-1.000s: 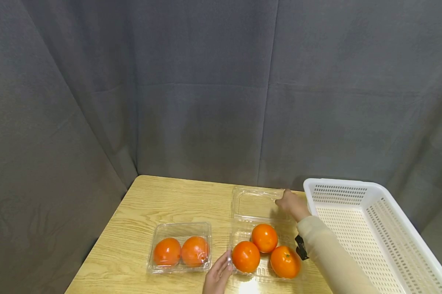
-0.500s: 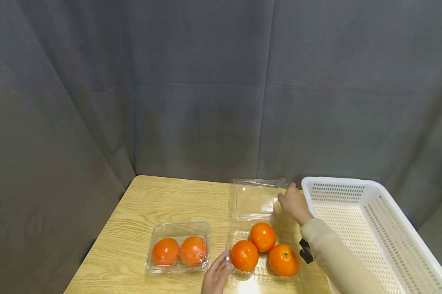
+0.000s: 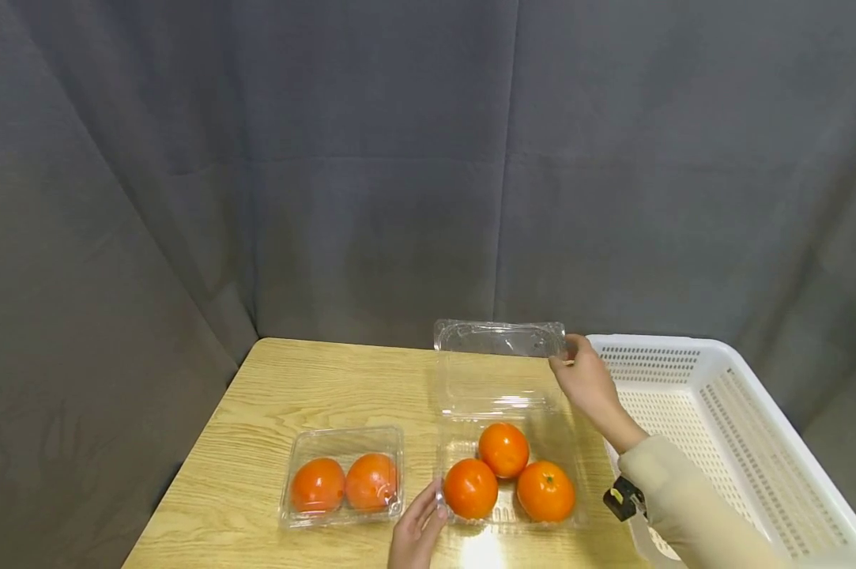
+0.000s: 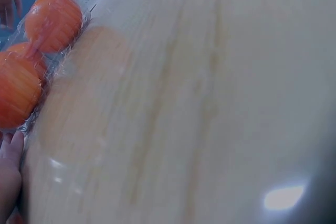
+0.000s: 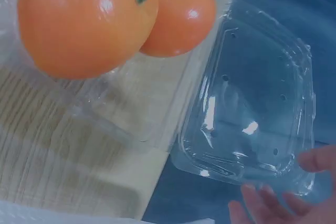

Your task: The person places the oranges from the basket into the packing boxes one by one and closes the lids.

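Note:
A clear plastic clamshell container [image 3: 463, 442] lies unfolded on the table with three oranges [image 3: 545, 491] in its base. My left hand [image 3: 413, 533] holds the base at its front left corner, fingers along the side and thumb at the front. The hinged lid [image 3: 495, 379] is tilted up at the back, and my right hand [image 3: 590, 383] grips its right edge. In the right wrist view the thumb [image 5: 317, 159] is at the corner of the lid [image 5: 252, 98], with the other fingers below. Only the fingertips of my left hand [image 4: 10, 166] show in the left wrist view.
To the left, a closed clear container [image 3: 342, 437] with two oranges [image 3: 371, 480] inside stands on the wooden table [image 3: 257, 442]. A white perforated basket [image 3: 762, 399] stands on the right, partly behind my right forearm. A grey curtain [image 3: 378, 197] hangs behind the table.
My right hand has raised the lid's far edge off the table, tilting it upward on its hinge. The left hand stays at the front corner, and the oranges keep their places.

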The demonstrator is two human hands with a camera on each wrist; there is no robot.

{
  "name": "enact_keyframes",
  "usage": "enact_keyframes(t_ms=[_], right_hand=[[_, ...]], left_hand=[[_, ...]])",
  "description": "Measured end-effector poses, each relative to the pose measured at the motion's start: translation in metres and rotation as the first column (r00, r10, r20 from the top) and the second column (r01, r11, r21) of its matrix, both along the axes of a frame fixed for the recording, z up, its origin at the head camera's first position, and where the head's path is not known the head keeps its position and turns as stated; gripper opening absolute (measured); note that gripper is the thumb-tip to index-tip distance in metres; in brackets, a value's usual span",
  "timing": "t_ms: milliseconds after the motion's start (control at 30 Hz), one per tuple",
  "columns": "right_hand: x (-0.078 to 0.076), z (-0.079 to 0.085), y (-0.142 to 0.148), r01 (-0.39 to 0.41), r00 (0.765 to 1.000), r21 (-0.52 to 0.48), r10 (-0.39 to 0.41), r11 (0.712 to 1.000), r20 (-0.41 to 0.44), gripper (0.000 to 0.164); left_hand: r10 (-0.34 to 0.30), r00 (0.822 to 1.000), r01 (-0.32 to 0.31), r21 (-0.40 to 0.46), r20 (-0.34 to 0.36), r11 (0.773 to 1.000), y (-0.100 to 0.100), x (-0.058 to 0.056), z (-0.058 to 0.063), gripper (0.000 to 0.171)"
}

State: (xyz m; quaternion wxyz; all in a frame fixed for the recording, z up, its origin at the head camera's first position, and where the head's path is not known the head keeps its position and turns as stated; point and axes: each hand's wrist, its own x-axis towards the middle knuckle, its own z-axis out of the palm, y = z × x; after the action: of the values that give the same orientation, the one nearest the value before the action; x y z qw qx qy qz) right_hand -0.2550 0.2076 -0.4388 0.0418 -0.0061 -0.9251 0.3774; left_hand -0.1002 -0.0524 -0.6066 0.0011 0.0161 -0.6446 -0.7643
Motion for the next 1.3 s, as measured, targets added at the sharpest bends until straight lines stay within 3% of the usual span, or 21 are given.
enact_keyframes(t_ms=[200, 333, 467, 633, 767, 800, 900, 1000, 1067, 1167, 1300], right_hand=[[0.024, 0.008, 0.011, -0.037, 0.994, -0.062, 0.030, 0.997, -0.105, 0.036], [0.040, 0.006, 0.019, -0.065, 0.979, -0.036, 0.057, 0.997, -0.197, 0.022], [0.061, 0.003, 0.025, -0.101, 0.955, 0.051, 0.111, 0.994, -0.274, 0.016], [0.092, -0.003, 0.029, -0.109, 0.914, 0.227, 0.187, 0.968, -0.359, 0.020], [0.112, -0.015, 0.029, -0.094, 0.854, 0.310, 0.237, 0.946, -0.463, 0.028], [0.116, -0.019, 0.030, -0.092, 0.830, 0.327, 0.253, 0.941, -0.496, 0.029], [0.125, -0.034, 0.029, -0.082, 0.739, 0.389, 0.318, 0.917, -0.594, 0.011], [0.132, -0.052, 0.026, -0.048, 0.655, 0.463, 0.378, 0.885, -0.654, 0.041], [0.138, -0.063, 0.023, -0.008, 0.624, 0.509, 0.402, 0.861, -0.670, 0.057], [0.146, -0.080, 0.017, 0.033, 0.615, 0.539, 0.408, 0.842, -0.675, 0.062], [0.156, -0.102, 0.010, 0.055, 0.641, 0.524, 0.372, 0.850, -0.671, 0.064]], left_hand=[[0.017, 1.000, -0.016, 0.066, -0.011, 0.998, 0.002, -0.001, 0.000, 0.050], [0.023, 1.000, -0.023, 0.071, 0.001, 0.997, 0.002, 0.000, 0.002, 0.050], [0.038, 0.999, -0.039, 0.030, 0.039, 0.999, 0.002, 0.000, 0.003, 0.049], [0.045, 0.995, -0.045, 0.003, 0.090, 0.999, 0.002, 0.000, 0.005, 0.049], [0.046, 0.994, -0.046, -0.011, 0.095, 0.999, 0.003, 0.001, 0.007, 0.048], [0.049, 0.995, -0.048, -0.018, 0.091, 0.999, 0.004, 0.001, 0.008, 0.048], [0.061, 0.994, -0.060, -0.015, 0.090, 0.998, 0.004, 0.002, 0.009, 0.047], [0.083, 0.989, -0.083, -0.011, 0.123, 0.997, 0.004, 0.004, 0.009, 0.046], [0.095, 0.983, -0.096, -0.001, 0.156, 0.995, 0.005, 0.004, 0.011, 0.046], [0.117, 0.972, -0.119, 0.000, 0.202, 0.993, 0.006, 0.004, 0.013, 0.045], [0.150, 0.963, -0.152, -0.009, 0.225, 0.988, 0.010, 0.005, 0.017, 0.041]])
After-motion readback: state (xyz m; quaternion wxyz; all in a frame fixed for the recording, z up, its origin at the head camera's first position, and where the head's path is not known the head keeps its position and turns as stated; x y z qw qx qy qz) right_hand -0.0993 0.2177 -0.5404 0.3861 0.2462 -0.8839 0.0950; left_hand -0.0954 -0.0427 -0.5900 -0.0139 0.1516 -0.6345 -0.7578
